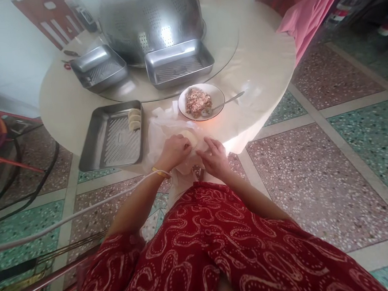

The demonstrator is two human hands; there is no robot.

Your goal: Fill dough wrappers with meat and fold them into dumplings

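Just below the plate of filling (200,101), both hands meet — left hand (175,150) and right hand (214,156) pinching a dough wrapper (190,137), fingers curled closed on it.

The round table (261,65) carries three steel trays (112,138), a filling plate (217,94), and seemingly wrappers (161,125).

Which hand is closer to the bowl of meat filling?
Right. The right hand sits just below the bowl of meat filling, near its front rim. The left hand is farther to the left, on the round dough wrapper.
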